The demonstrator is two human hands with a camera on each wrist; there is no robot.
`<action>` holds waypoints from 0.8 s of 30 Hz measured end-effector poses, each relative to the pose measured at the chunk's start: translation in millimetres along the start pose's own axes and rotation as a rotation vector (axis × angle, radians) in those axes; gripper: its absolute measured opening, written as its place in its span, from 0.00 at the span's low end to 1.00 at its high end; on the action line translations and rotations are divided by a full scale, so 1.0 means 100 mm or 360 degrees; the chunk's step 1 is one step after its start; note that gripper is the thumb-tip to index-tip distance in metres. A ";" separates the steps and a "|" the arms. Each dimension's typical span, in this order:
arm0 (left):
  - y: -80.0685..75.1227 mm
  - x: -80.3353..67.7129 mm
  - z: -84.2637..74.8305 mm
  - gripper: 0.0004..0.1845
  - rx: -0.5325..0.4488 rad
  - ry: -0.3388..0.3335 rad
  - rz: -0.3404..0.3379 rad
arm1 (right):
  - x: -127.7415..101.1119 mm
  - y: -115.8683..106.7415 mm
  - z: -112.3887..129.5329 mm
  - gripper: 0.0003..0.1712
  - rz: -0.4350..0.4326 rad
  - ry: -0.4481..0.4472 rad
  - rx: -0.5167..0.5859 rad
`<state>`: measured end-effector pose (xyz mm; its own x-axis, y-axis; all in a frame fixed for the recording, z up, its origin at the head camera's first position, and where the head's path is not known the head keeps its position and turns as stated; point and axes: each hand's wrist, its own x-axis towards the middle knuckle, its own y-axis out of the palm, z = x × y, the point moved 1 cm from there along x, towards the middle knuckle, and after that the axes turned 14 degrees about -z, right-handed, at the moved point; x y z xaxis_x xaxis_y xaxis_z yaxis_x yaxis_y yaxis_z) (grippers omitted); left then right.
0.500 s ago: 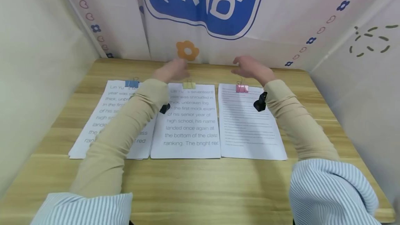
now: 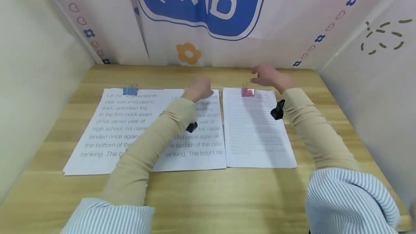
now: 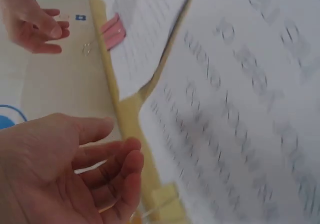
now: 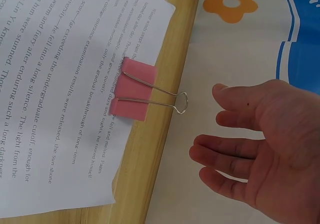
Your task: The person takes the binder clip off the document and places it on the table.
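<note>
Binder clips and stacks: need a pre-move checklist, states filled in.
1. Blue clip on top edge of left stack: ok.
2. Yellow clip on edge of middle stack: ok in the left wrist view; hidden in the head view.
3. Pink clip on top edge of right stack, wire handles pointing off the page: ok.
4. Hands empty: ok, left hand and right hand hold nothing.
5. Left and middle stacks not overlapping: cannot tell, left sleeve covers part of the seam.
6. Clip grip firm: cannot tell.
</note>
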<state>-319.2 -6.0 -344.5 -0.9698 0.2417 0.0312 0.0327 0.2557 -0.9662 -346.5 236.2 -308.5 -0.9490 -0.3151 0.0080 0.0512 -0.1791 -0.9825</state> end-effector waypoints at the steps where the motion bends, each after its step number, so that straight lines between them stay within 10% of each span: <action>1: 0.07 0.01 -0.04 0.14 -0.0021 -0.0021 -0.0002 | 0.00 0.01 -0.02 0.27 0.0003 -0.0006 -0.0009; 9: 0.49 0.09 -0.24 0.11 -0.0588 -0.0404 -0.0038 | 0.01 0.15 -0.13 0.26 0.0044 0.0081 0.0071; 24: 0.74 0.37 -0.35 0.13 -0.1512 -0.0904 0.0008 | 0.03 0.20 -0.30 0.27 0.0091 0.0129 0.0148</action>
<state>-344.5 55.3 -406.1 -0.9310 -0.1575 -0.3292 -0.0269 0.9293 -0.3684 -357.8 259.3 -333.4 -0.9656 -0.2516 -0.0663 0.1310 -0.2499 -0.9594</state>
